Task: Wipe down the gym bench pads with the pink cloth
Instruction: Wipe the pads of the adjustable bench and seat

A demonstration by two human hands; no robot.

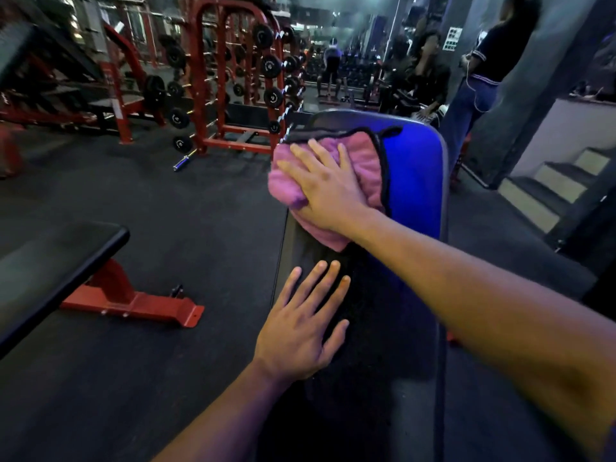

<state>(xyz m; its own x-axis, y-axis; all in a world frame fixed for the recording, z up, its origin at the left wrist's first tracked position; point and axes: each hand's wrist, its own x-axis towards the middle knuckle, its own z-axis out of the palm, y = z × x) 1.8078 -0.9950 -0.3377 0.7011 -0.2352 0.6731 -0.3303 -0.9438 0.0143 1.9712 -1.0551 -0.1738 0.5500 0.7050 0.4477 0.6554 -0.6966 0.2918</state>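
Under the right hand [328, 185] the middle of the pink cloth [361, 161] is hidden, so the grip — flat palm or pinch — cannot be told. The cloth covers the counter pad [416, 181] beneath it. Nearer than that grip, the pad's lower end runs off the bottom edge. Left of the grip, a second bench [50, 261] is cut by the frame edge — far weight plates [271, 66] too blurred to read.
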